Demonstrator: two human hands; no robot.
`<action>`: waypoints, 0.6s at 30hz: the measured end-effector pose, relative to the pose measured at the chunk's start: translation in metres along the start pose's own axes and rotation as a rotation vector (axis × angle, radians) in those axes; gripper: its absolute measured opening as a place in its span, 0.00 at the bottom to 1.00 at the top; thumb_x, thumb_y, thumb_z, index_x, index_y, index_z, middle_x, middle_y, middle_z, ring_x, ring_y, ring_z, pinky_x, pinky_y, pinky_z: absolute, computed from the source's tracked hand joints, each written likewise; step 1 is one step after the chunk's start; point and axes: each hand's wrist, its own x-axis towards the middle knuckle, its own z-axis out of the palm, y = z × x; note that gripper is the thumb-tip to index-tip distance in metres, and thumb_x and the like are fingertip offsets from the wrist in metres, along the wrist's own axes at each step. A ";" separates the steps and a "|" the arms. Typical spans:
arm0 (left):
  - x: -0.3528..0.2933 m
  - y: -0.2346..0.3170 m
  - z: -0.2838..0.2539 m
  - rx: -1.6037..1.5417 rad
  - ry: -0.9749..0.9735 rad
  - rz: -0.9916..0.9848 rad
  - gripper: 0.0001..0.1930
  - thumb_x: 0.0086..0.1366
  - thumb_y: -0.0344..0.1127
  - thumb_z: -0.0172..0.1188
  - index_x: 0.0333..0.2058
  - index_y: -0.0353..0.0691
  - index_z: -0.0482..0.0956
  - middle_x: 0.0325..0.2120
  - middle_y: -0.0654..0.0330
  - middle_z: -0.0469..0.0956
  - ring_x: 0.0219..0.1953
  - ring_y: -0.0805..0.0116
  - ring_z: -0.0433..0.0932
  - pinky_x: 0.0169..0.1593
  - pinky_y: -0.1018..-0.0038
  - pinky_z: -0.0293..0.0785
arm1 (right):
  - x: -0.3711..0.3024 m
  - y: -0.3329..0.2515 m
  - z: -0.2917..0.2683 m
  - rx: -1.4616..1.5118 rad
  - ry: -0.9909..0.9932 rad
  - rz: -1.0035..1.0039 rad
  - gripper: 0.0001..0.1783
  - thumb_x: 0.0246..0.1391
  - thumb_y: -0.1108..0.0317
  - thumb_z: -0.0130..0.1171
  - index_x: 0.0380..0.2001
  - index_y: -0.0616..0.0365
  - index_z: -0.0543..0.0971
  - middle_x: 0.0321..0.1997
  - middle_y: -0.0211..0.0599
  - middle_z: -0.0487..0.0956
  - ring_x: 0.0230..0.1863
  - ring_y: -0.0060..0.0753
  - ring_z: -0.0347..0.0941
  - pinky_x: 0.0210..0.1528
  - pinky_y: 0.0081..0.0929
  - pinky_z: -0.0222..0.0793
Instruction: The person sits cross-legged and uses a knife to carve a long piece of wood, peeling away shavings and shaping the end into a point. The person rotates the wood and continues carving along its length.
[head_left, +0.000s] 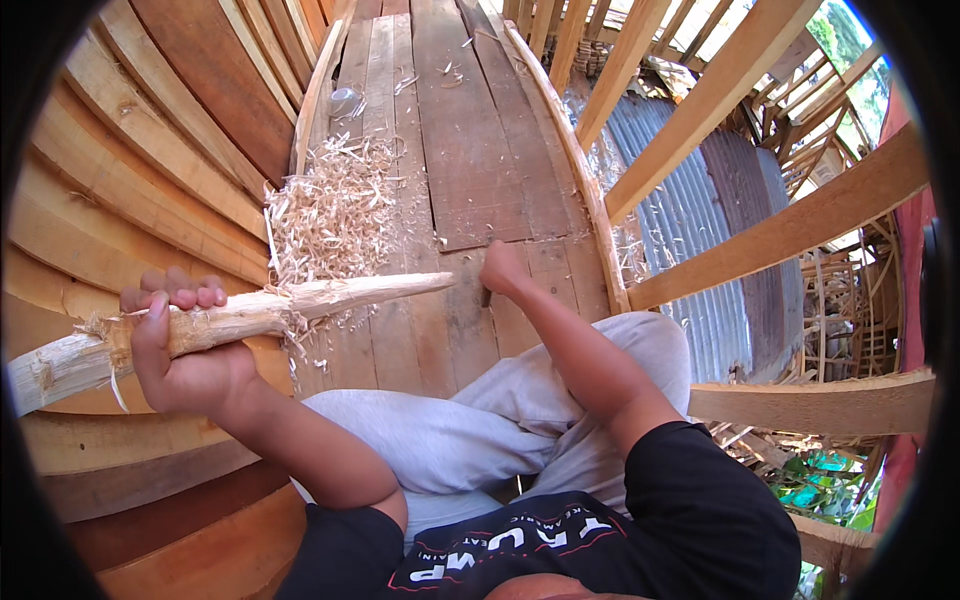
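Observation:
My left hand [205, 368] is wrapped round a pale, stripped wooden pole [365, 291]. The pole slants up from the left edge and narrows to a tapered tip at mid-floor, with frayed fibres along its underside and near the grip. To the right of that tip, my right hand [503, 268] is closed in a fist over the planks. A short dark stub [486, 297] sticks out below the fist, like the end of a handle. The rest of what it grips is hidden.
Curled wood shavings [335, 205] lie heaped beyond the pole. A small clear cup [343, 101] stands farther along the plank floor [475, 190]. Wooden boards [150, 150] line the left side; spaced slats [770, 225] rise on the right before corrugated metal sheets [690, 220].

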 end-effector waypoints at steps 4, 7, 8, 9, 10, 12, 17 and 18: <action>-0.002 0.018 -0.002 0.075 0.026 0.016 0.08 0.50 0.30 0.52 0.26 0.45 0.61 0.22 0.64 0.59 0.26 0.73 0.63 0.31 0.73 0.64 | -0.019 -0.050 -0.018 0.366 -0.096 -0.292 0.09 0.44 0.76 0.56 0.27 0.75 0.78 0.24 0.61 0.78 0.30 0.52 0.80 0.34 0.40 0.76; -0.003 0.021 -0.004 0.078 -0.014 0.016 0.08 0.49 0.31 0.52 0.26 0.45 0.61 0.22 0.64 0.59 0.26 0.73 0.63 0.31 0.74 0.64 | -0.012 -0.028 -0.006 0.291 0.197 -0.157 0.08 0.45 0.77 0.54 0.24 0.76 0.78 0.20 0.59 0.78 0.25 0.49 0.80 0.31 0.37 0.76; -0.003 0.022 -0.004 0.071 -0.018 0.016 0.08 0.49 0.31 0.52 0.26 0.45 0.61 0.22 0.64 0.59 0.26 0.73 0.63 0.31 0.74 0.64 | -0.009 -0.011 -0.001 0.182 0.243 -0.089 0.09 0.46 0.77 0.53 0.24 0.75 0.78 0.19 0.58 0.78 0.23 0.47 0.79 0.29 0.37 0.76; -0.004 0.025 -0.006 0.068 -0.019 0.020 0.08 0.49 0.31 0.52 0.26 0.45 0.61 0.22 0.64 0.60 0.26 0.74 0.63 0.31 0.74 0.64 | -0.011 -0.006 -0.002 0.076 0.286 -0.026 0.09 0.47 0.76 0.52 0.23 0.75 0.78 0.19 0.57 0.78 0.21 0.45 0.79 0.28 0.36 0.76; -0.005 0.027 -0.007 0.065 -0.020 0.023 0.08 0.49 0.31 0.53 0.26 0.45 0.62 0.22 0.64 0.60 0.26 0.74 0.63 0.31 0.74 0.64 | -0.012 -0.004 -0.001 0.046 0.141 0.023 0.09 0.47 0.76 0.52 0.23 0.75 0.78 0.19 0.56 0.78 0.21 0.45 0.79 0.27 0.35 0.75; -0.006 0.034 -0.007 0.077 0.007 0.028 0.08 0.49 0.31 0.53 0.26 0.44 0.62 0.21 0.63 0.60 0.25 0.73 0.63 0.30 0.74 0.64 | -0.024 -0.018 -0.013 -0.016 -0.154 0.109 0.10 0.48 0.76 0.52 0.23 0.76 0.77 0.20 0.55 0.78 0.21 0.43 0.79 0.27 0.35 0.75; -0.006 0.041 -0.009 0.033 -0.040 -0.011 0.07 0.49 0.31 0.53 0.25 0.43 0.64 0.20 0.62 0.61 0.24 0.73 0.62 0.30 0.74 0.63 | -0.040 -0.058 -0.022 0.270 -0.312 -0.243 0.11 0.48 0.74 0.54 0.28 0.77 0.78 0.22 0.56 0.79 0.27 0.44 0.81 0.31 0.38 0.76; -0.006 0.043 -0.011 0.029 -0.048 -0.015 0.06 0.49 0.31 0.53 0.25 0.43 0.64 0.20 0.62 0.61 0.24 0.73 0.61 0.30 0.74 0.63 | -0.037 -0.056 -0.018 0.321 -0.195 -0.285 0.12 0.48 0.73 0.54 0.29 0.76 0.78 0.23 0.56 0.79 0.28 0.45 0.81 0.32 0.39 0.76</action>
